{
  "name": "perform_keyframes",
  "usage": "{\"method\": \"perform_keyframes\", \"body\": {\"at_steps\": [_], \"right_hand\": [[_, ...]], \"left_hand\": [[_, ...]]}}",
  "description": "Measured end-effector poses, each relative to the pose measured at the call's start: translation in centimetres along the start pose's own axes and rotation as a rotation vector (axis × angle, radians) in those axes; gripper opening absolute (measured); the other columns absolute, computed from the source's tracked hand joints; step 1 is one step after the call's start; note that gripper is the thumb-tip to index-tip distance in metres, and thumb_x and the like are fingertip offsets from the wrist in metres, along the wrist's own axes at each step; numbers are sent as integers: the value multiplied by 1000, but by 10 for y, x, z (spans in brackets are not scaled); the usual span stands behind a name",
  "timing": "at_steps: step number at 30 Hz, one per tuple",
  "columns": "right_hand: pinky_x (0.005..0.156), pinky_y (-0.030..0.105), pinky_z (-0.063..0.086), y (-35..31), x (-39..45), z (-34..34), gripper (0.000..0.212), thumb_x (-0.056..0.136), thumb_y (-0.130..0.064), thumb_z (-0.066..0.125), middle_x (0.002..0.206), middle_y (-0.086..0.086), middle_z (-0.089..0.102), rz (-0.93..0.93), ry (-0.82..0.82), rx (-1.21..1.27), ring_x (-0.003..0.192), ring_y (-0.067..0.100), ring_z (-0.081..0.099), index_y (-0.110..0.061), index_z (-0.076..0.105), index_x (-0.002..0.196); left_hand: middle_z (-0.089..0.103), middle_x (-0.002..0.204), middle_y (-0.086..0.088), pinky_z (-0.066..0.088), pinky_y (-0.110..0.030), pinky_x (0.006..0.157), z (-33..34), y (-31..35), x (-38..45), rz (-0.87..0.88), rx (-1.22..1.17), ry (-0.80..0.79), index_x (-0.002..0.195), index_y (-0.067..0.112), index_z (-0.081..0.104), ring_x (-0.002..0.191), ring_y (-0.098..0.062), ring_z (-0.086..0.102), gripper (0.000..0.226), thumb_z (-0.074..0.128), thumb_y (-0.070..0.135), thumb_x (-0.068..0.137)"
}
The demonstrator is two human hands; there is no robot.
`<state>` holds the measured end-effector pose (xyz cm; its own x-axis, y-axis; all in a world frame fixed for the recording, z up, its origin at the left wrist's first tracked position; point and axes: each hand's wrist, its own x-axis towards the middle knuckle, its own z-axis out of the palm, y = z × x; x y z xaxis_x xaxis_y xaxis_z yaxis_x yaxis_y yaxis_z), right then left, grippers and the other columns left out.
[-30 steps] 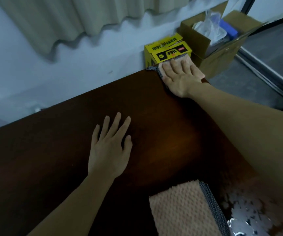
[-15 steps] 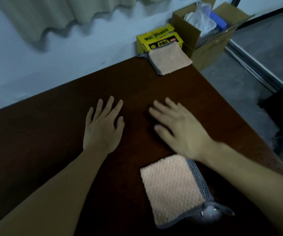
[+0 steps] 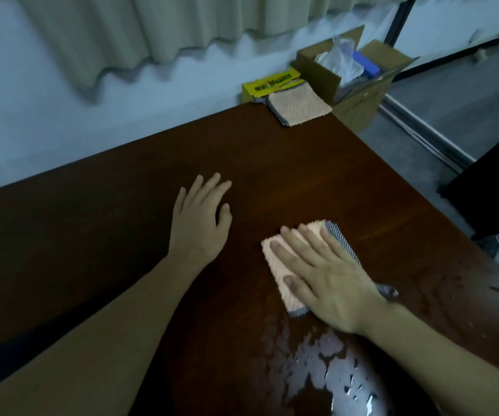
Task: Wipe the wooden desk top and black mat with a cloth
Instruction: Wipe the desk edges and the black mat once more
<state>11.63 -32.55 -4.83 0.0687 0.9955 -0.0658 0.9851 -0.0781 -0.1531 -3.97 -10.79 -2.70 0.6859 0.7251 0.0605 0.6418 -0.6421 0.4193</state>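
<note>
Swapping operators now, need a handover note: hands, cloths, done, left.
Right hand: flat, fingers straight, pressing the near cloth onto the wooden desk top.
Left hand: open, flat on the wood, holds nothing.
Second cloth: lies at the far corner, beside the yellow box.
Done: cannot tell how much is wiped.
Left: wet patches near the front edge; black mat not in view.
</note>
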Motion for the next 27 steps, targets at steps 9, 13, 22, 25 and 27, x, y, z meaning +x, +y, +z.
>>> {"method": "perform_keyframes", "body": {"at_steps": [9, 13, 22, 25, 27], "right_hand": [[122, 50, -16, -9, 86, -22, 61, 102, -60, 1, 167, -4, -24, 332, -189, -4, 152, 26, -24, -41, -21, 156], [123, 50, -15, -69, 36, -9, 61, 105, -57, 7, 167, -1, -24, 156, -134, -16, 153, 29, -24, -38, -21, 157], [124, 46, -12, 60, 14, -21, 77, 82, -77, -18, 168, -3, -20, 415, -151, -82, 155, 26, -16, -43, -27, 151], [124, 50, -10, 77, 52, -32, 69, 98, -66, 6, 168, -2, -21, 567, -199, -8, 155, 27, -17, -39, -16, 158], [124, 53, -10, 68, 69, -34, 66, 102, -61, 7, 168, 1, -22, 571, -207, 1, 154, 30, -18, -35, -16, 159]], "left_hand": [[6, 168, 10, -2, -44, 126, -7, -13, -71, -87, 3, -98, 158, 36, 20, 154, -14, -4, 53, 32, 38, 107], [11, 168, 9, 1, -45, 126, -9, -7, -72, -111, -85, -47, 158, 35, 25, 155, -14, 0, 51, 33, 36, 107], [12, 167, 9, 2, -46, 126, 14, 22, -46, 16, -47, -86, 158, 35, 25, 155, -15, 0, 51, 33, 36, 107], [14, 167, 8, 2, -46, 126, 18, 32, -24, 7, -40, -81, 157, 34, 26, 155, -16, 2, 50, 34, 34, 107], [15, 167, 7, 3, -46, 126, 23, 42, -8, -25, -35, -90, 157, 35, 26, 155, -16, 2, 50, 34, 33, 107]]}}
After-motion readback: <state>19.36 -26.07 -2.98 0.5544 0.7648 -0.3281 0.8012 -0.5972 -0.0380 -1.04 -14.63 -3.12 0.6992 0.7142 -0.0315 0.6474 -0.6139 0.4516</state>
